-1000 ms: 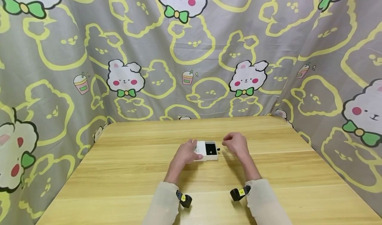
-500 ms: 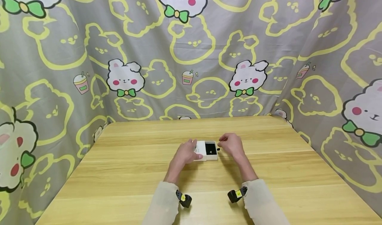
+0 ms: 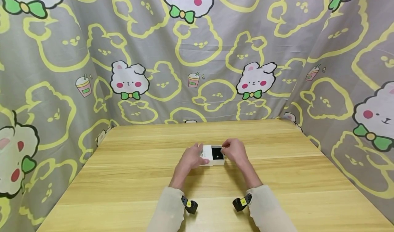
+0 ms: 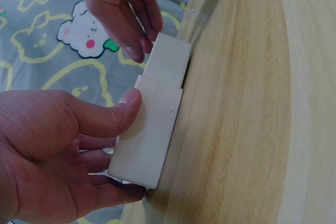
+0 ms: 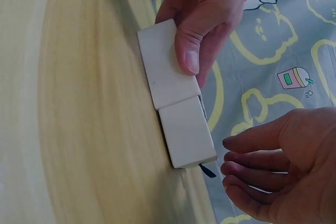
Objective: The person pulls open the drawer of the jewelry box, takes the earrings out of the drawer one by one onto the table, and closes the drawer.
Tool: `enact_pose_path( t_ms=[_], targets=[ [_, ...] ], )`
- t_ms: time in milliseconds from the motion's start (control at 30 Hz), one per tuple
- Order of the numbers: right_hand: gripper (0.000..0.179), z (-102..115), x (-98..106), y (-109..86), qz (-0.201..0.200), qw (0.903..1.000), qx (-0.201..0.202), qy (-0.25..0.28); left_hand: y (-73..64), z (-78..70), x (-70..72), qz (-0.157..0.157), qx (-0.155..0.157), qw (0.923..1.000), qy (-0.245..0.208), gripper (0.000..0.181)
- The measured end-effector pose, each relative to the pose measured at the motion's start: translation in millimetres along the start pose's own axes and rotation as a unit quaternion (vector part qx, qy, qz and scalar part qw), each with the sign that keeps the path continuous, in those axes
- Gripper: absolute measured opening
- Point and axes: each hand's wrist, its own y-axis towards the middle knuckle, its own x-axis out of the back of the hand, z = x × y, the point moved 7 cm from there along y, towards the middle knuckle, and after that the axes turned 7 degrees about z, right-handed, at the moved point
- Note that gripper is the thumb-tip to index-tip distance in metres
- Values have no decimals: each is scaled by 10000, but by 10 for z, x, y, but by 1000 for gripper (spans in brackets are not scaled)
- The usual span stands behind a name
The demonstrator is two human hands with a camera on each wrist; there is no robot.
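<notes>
A small white drawer-style box lies on the table, its inner tray (image 3: 219, 162) pulled partway out to the right. Black lining (image 3: 217, 152) shows inside, bearing a tiny silvery star-shaped piece (image 3: 217, 156). My left hand (image 3: 191, 157) grips the box's outer sleeve (image 4: 149, 129), thumb on the near side and fingers behind. My right hand (image 3: 236, 150) hovers at the tray's right end, fingertips over its far corner in the head view. In the right wrist view its loosely bent fingers (image 5: 257, 169) stand apart from the tray, beside a black pull tab (image 5: 208, 171).
The wooden table (image 3: 129, 177) extends around the box on all sides. Behind it and along both sides hangs a grey curtain (image 3: 197, 112) printed with rabbits and yellow outlines. Each wrist wears a small black camera (image 3: 192, 206).
My right hand has moved left, from beyond the pull tab to the tray's right end. The left hand and the box have stayed in place.
</notes>
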Motion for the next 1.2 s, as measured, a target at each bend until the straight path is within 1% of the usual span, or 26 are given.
enact_pose_path(
  t_ms=[167,367,600,800,967,1200],
  targets=[
    [23,5,-35,-15,99,9999,-48,-61,-3,7,-3,18,38,10000,-69,81],
    [26,4,-62,-16,253,9994,-153,-202,-9,8,0,11,12,9999,-100,82],
    [21,-24,-67,-15,320,9986,-261,-318,-15,9,2,17,9,10000,-80,81],
    [17,-27,-60,-8,289,9981,-84,-538,-19,-4,12,17,-11,10000,9,81],
    [23,-16,-54,-10,310,9975,67,-635,-13,-11,18,30,-22,10000,-32,81],
    [30,-36,-69,-13,353,9965,90,-751,1,-6,19,14,-24,10000,-44,82]
  ],
)
